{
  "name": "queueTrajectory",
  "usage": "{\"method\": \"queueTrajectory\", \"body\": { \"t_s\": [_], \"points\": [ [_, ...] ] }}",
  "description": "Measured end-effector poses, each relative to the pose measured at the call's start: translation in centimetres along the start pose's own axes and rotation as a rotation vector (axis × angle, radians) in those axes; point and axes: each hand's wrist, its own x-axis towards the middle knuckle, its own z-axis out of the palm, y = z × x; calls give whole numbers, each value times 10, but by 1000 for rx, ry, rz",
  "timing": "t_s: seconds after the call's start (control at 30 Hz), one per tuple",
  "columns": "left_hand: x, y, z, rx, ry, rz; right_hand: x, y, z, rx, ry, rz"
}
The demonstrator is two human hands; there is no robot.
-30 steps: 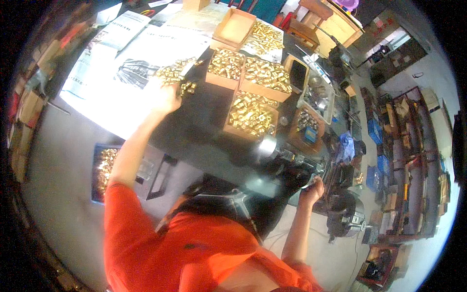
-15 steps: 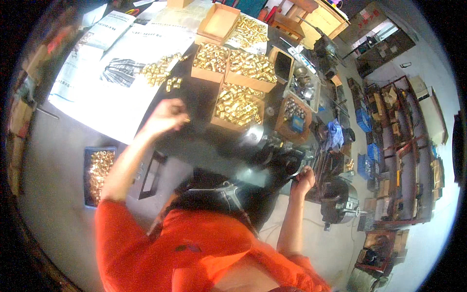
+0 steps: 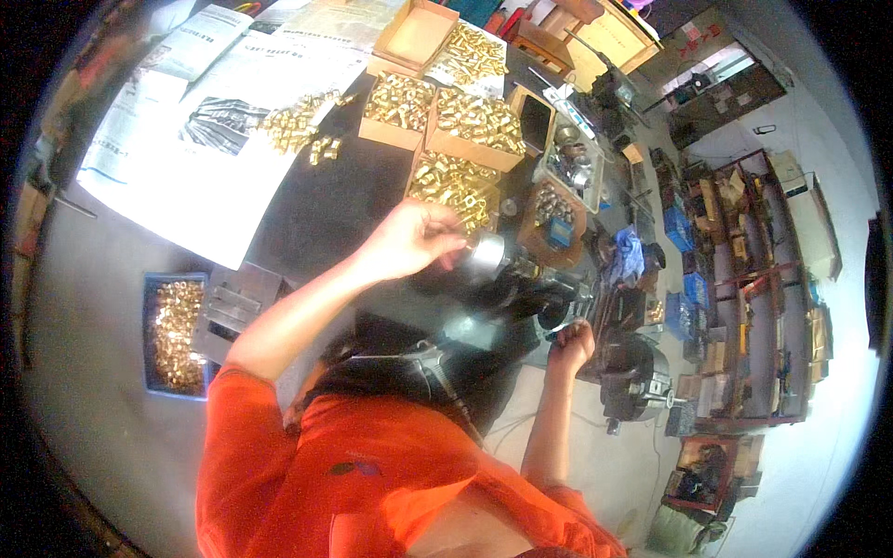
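**Two hands at the machine, brass parts within reach**

Two hands are working close to you. Your right hand (image 3: 569, 342) is clenched on a dark lever low at the machine (image 3: 521, 288). Your left hand (image 3: 409, 240) is curled, fingertips pinched just beside the shiny chuck (image 3: 486, 251); what it pinches, I cannot tell. Just beyond sit cardboard boxes of brass fittings (image 3: 448, 184), handy for picking. Farther off, loose fittings (image 3: 293, 121) lie on newspaper (image 3: 186, 177) across the desk (image 3: 326, 205).

left hand (image 3: 409, 244): fingers pinched at silver machine chuck (image 3: 486, 253)
right hand (image 3: 571, 344): closed on dark lever, unclear
counter (image 3: 316, 209): boxes of brass fittings (image 3: 450, 181)
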Motion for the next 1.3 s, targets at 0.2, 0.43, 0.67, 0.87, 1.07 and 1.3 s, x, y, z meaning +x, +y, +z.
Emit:
{"method": "queueTrajectory", "body": {
  "t_s": [0.2,0.43,0.67,0.87,1.07,1.3],
  "points": [
    [2,-6,-1,-138,-46,36,-14,-36,-4,49,-167,-2],
    [2,-5,-6,-242,-122,-117,-11,-46,3,51,-170,66],
    [-3,1,5,-141,-12,-107,-8,-21,-2,14,-136,46],
    [3,-3,-4,-144,-127,-61,-14,-46,6,52,-165,-26],
    [1,2,-1,-115,-108,-55,21,-85,53,83,-230,-49],
    [6,-3,5,-67,-70,19,132,7,15,-599,-207,-442]
  ]
}}
